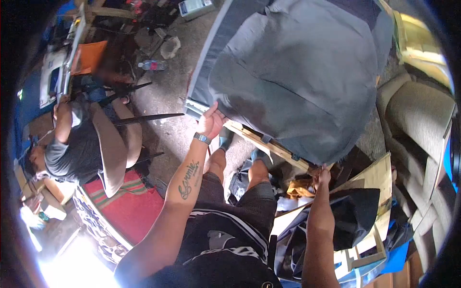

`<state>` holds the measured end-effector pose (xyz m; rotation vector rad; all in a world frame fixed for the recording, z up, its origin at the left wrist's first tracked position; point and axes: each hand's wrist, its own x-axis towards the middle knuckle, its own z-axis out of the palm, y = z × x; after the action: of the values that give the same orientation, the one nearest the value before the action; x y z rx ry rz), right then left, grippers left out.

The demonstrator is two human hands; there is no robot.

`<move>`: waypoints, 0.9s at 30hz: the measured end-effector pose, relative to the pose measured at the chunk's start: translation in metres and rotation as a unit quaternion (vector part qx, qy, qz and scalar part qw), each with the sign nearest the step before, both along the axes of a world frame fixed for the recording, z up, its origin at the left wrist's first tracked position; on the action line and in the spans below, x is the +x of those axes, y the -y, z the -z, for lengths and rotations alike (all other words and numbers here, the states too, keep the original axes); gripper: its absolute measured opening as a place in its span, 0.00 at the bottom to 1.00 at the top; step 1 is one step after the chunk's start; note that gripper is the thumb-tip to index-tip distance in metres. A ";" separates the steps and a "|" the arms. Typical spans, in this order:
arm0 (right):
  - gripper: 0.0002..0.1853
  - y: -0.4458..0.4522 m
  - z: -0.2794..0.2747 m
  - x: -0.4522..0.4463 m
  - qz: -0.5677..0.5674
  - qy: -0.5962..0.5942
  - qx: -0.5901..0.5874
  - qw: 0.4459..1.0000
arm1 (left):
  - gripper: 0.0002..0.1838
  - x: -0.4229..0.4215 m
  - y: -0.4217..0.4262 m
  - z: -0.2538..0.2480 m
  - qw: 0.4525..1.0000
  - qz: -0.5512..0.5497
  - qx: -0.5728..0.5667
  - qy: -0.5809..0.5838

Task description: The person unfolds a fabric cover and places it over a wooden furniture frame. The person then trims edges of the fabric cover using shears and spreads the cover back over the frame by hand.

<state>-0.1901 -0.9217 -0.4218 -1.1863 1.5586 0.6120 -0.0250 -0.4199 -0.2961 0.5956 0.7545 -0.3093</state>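
Observation:
A large dark grey fabric sheet (297, 77) lies loosely over a wide piece with grey sides, which looks like an upholstered furniture base. Along its near side a wooden rail (283, 150) shows below the fabric's edge. At the fabric's near left corner, my left hand (211, 123) is closed on the edge, its thumb up and some fingertips hidden. My right hand (322, 176) pinches the near right corner of the same sheet, close to the end of the rail. Between the two hands the edge sags over the wood.
To my left a person (72, 149) sits on a chair, beside a red striped cushion (127, 204). A plastic bottle (152, 65) lies on the floor. Wooden frame pieces with black fabric (355, 211) stand at my right, near beige upholstered parts (418, 120).

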 end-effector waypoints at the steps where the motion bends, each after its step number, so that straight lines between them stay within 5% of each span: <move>1: 0.21 -0.022 -0.017 0.005 -0.024 -0.007 -0.124 0.992 | 0.23 -0.001 -0.003 -0.003 0.998 0.053 0.027 0.012; 2: 0.20 -0.016 -0.003 -0.010 -0.072 0.017 -0.122 0.990 | 0.22 -0.001 0.000 -0.006 0.989 0.024 0.114 -0.086; 3: 0.20 -0.001 0.033 -0.041 -0.123 0.046 -0.115 0.985 | 0.23 -0.009 -0.017 0.016 0.948 0.149 0.242 -0.146; 8: 0.19 -0.057 -0.033 -0.018 -0.192 0.106 -0.002 0.976 | 0.18 -0.016 -0.006 -0.016 0.944 0.079 0.296 -0.121; 11: 0.18 -0.098 -0.085 0.012 -0.263 0.122 0.056 0.955 | 0.20 -0.012 -0.006 -0.038 0.966 0.086 0.210 -0.125; 14: 0.15 -0.134 -0.059 0.019 -0.411 0.313 -0.064 0.854 | 0.21 -0.006 -0.013 -0.030 0.931 0.241 0.257 -0.095; 16: 0.15 -0.200 -0.145 0.067 -0.294 0.249 0.084 0.919 | 0.22 -0.002 -0.012 -0.038 0.912 0.260 0.305 -0.085; 18: 0.15 -0.242 -0.170 0.089 -0.278 0.254 0.133 0.917 | 0.20 -0.005 -0.026 0.006 0.850 0.304 0.430 0.005; 20: 0.14 -0.269 -0.170 0.101 -0.313 0.314 0.142 0.885 | 0.18 0.017 -0.049 -0.061 0.842 0.395 0.363 -0.056; 22: 0.13 -0.285 -0.171 0.109 -0.379 0.341 0.088 0.856 | 0.19 0.022 -0.080 -0.059 0.878 0.322 0.343 -0.091; 24: 0.11 -0.285 -0.177 0.113 -0.408 0.304 0.087 0.857 | 0.19 0.023 -0.129 -0.016 0.867 0.335 0.369 0.016; 26: 0.14 -0.276 -0.186 0.108 -0.396 0.190 0.075 0.895 | 0.18 0.034 -0.175 -0.069 0.837 0.322 0.441 0.031; 27: 0.16 -0.283 -0.200 0.091 -0.335 0.237 0.005 0.912 | 0.19 0.037 -0.201 -0.078 0.836 0.334 0.435 0.034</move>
<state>-0.0987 -0.6382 -0.2218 -1.7238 0.7198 0.6939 0.0122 -0.2191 -0.2184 1.7474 0.5671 -0.5860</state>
